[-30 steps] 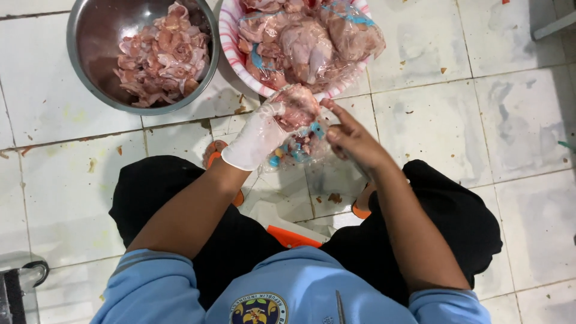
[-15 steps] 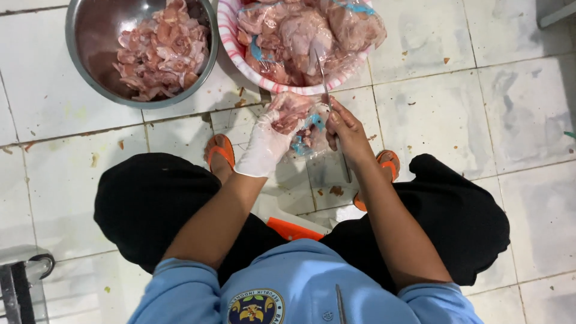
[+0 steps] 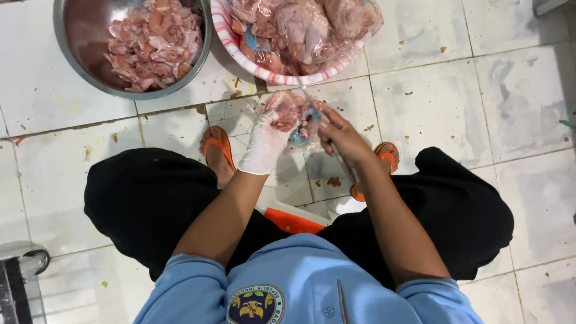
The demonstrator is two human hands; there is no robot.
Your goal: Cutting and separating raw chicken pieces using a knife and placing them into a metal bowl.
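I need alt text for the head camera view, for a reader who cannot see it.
A seated person's gloved left hand holds raw chicken while the bare right hand works on it with a knife, above a white tiled floor. Ahead stand a metal bowl of cut meat and a striped basin of bagged chicken.

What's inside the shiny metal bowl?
The metal bowl holds a heap of pink raw meat pieces, piled toward its right side. The bare left part shows the bowl's bottom; whatever lies beneath the heap is covered.
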